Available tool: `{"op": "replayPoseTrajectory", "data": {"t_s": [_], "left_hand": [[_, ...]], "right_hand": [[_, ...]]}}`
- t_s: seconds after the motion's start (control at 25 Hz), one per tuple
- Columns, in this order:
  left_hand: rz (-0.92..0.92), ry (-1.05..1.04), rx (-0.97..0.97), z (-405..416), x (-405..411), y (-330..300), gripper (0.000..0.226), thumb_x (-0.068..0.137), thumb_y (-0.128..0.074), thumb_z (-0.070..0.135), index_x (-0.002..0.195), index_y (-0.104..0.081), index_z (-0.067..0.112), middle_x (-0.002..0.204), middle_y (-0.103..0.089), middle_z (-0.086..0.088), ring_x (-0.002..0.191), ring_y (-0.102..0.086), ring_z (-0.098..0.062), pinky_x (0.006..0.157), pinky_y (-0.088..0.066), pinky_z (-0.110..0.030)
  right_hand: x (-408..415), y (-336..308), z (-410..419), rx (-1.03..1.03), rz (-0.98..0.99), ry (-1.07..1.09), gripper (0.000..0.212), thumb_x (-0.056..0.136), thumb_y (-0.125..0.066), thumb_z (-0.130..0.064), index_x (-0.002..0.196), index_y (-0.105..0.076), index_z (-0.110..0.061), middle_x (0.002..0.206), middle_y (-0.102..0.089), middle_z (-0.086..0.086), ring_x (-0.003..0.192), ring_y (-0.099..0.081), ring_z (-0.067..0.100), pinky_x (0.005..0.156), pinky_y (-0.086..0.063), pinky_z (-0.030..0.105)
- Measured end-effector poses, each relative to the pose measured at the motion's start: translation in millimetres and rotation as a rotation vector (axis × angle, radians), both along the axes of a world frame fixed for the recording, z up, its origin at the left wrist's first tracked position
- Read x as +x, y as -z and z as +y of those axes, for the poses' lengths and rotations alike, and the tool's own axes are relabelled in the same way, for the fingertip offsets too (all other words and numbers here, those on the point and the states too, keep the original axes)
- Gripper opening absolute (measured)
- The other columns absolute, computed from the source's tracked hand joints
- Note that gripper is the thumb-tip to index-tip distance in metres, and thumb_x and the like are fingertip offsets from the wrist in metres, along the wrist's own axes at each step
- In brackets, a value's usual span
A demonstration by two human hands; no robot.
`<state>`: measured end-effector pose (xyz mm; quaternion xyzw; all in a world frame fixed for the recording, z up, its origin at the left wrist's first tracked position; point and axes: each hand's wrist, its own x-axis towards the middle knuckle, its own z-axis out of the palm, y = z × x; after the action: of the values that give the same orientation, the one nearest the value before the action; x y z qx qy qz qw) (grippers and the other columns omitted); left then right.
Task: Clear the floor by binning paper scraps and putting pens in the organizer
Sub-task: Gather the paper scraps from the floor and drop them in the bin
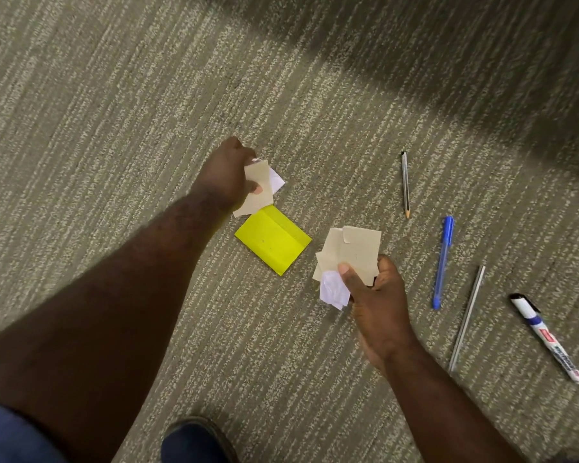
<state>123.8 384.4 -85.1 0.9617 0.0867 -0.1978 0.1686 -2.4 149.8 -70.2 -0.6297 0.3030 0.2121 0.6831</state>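
Observation:
My left hand (226,172) grips tan and white paper scraps (259,187) just above the carpet. A folded yellow paper (273,243) lies flat on the floor right below that hand. My right hand (375,292) holds a bundle of tan scraps (351,252) with a crumpled white piece (333,290) under the thumb. To the right, on the carpet, lie a pencil (405,183), a blue pen (443,260), a thin grey pen (467,317) and a white marker with a black cap (547,339). No bin or organizer is in view.
Grey-green striped carpet (114,111) covers the whole floor. A dark shoe (194,441) shows at the bottom edge between my arms. A dark shadowed band (482,61) crosses the top right.

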Motion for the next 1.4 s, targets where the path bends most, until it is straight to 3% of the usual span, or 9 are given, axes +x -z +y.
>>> {"op": "replayPoseTrajectory", "data": {"t_s": [0.16,0.28,0.36,0.48,0.6,0.8,1.0,1.24,1.4], "left_hand": [[-0.257,-0.332,-0.074,-12.2,-27.1,-22.6,0.036,0.076,-0.071,0.013,0.109,-0.058,0.006,0.110,-0.064,-0.020,0.100,-0.059,-0.032,0.077,-0.042,-0.034],[-0.410,-0.652,-0.392,-35.3,-50.2,-65.4,0.023,0.075,-0.073,0.018,0.092,-0.057,0.021,0.093,-0.066,-0.008,0.082,-0.061,-0.022,0.075,-0.053,-0.039],[-0.383,-0.733,-0.609,-69.6,-64.3,-101.0,0.024,0.076,-0.074,0.016,0.083,-0.054,0.026,0.084,-0.064,0.000,0.075,-0.059,-0.017,0.069,-0.056,-0.041],[-0.314,-0.770,-0.797,-141.4,-80.7,-155.7,0.022,0.080,-0.071,0.011,0.095,-0.056,0.016,0.088,-0.065,-0.003,0.072,-0.062,-0.008,0.058,-0.052,-0.026],[-0.225,-0.782,-0.866,-217.1,-87.6,-209.4,0.020,0.085,-0.066,0.014,0.104,-0.058,0.013,0.091,-0.067,-0.005,0.071,-0.064,-0.010,0.050,-0.048,-0.019],[-0.127,-0.674,-0.975,-347.2,-72.5,-295.9,0.015,0.097,-0.045,0.018,0.092,-0.053,0.029,0.084,-0.061,0.006,0.065,-0.059,0.000,0.046,-0.046,-0.013],[-0.048,-0.386,-0.962,-483.8,-40.7,-362.0,0.012,0.098,-0.042,0.010,0.103,-0.050,0.016,0.085,-0.060,-0.001,0.055,-0.058,0.006,0.042,-0.045,-0.014],[0.010,-0.021,-0.898,-639.8,-5.1,-389.3,0.008,0.094,-0.052,0.018,0.096,-0.054,0.025,0.086,-0.066,-0.002,0.067,-0.062,-0.016,0.046,-0.048,-0.031],[-0.076,0.203,-0.845,-730.7,23.0,-391.7,0.007,0.091,-0.056,0.016,0.098,-0.056,0.017,0.080,-0.064,0.001,0.073,-0.063,-0.021,0.060,-0.051,-0.035]], "right_hand": [[6.5,-15.6,-8.7,0.153,0.060,0.143,0.024,0.086,-0.061,-0.005,0.103,-0.057,-0.021,0.101,-0.069,0.004,0.092,-0.067,0.018,0.085,-0.054,0.041],[9.1,-50.0,-23.3,0.255,0.083,0.278,0.024,0.088,-0.057,-0.003,0.106,-0.057,-0.019,0.104,-0.068,0.004,0.097,-0.066,0.020,0.093,-0.051,0.046],[9.3,-83.3,-39.5,0.331,0.084,0.362,0.026,0.090,-0.055,-0.002,0.110,-0.057,-0.018,0.109,-0.067,0.005,0.102,-0.065,0.022,0.094,-0.050,0.047],[10.5,-134.8,-76.2,0.349,0.069,0.464,0.034,0.090,-0.054,-0.003,0.123,-0.052,-0.011,0.113,-0.065,0.010,0.103,-0.063,0.024,0.093,-0.048,0.048],[15.0,-189.3,-136.9,0.297,0.031,0.550,0.026,0.089,-0.056,-0.005,0.114,-0.056,-0.011,0.105,-0.068,0.007,0.098,-0.063,0.024,0.093,-0.047,0.048],[23.5,-268.1,-265.4,0.130,-0.067,0.697,0.015,0.087,-0.061,-0.003,0.096,-0.060,-0.014,0.088,-0.070,0.002,0.083,-0.064,0.020,0.081,-0.048,0.042],[32.8,-329.4,-406.3,-0.145,-0.145,0.805,0.014,0.085,-0.065,-0.008,0.094,-0.059,-0.017,0.092,-0.070,0.005,0.082,-0.066,0.020,0.074,-0.052,0.034],[45.7,-361.7,-548.4,-0.584,-0.202,0.866,0.015,0.084,-0.064,-0.007,0.091,-0.051,-0.012,0.084,-0.063,0.002,0.075,-0.060,0.020,0.066,-0.043,0.022],[69.3,-358.5,-626.2,-0.863,-0.250,0.783,0.024,0.084,-0.059,-0.006,0.107,-0.051,-0.009,0.103,-0.063,0.012,0.092,-0.060,0.025,0.077,-0.046,0.028]]}}
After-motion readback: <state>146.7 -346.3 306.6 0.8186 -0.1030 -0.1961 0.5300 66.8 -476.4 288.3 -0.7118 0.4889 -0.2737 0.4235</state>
